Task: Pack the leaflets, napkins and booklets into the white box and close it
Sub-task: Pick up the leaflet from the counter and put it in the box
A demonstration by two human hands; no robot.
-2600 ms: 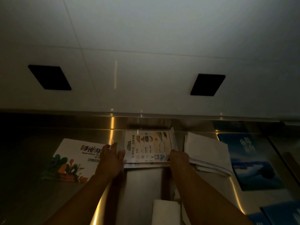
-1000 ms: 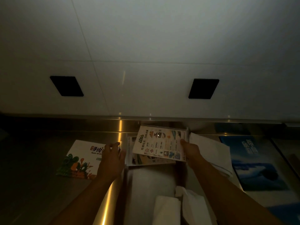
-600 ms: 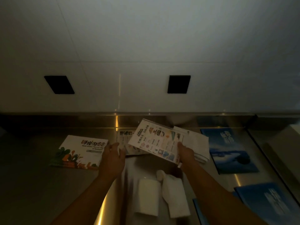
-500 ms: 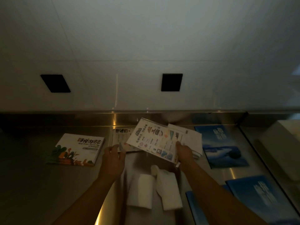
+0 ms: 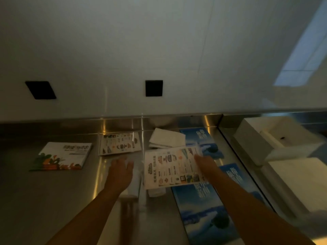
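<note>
Over the steel counter (image 5: 53, 200), left of the white box (image 5: 256, 144), the right hand (image 5: 206, 164) pinched a leaflet (image 5: 172, 169) by its edge. The left hand (image 5: 121, 171) was open and empty. The leaflet looked light and floppy, so an edge seemed the best place to hold it.

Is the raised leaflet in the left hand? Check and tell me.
No: the right hand grips the leaflet by its edge, while the left hand hovers open and holds nothing.
</note>
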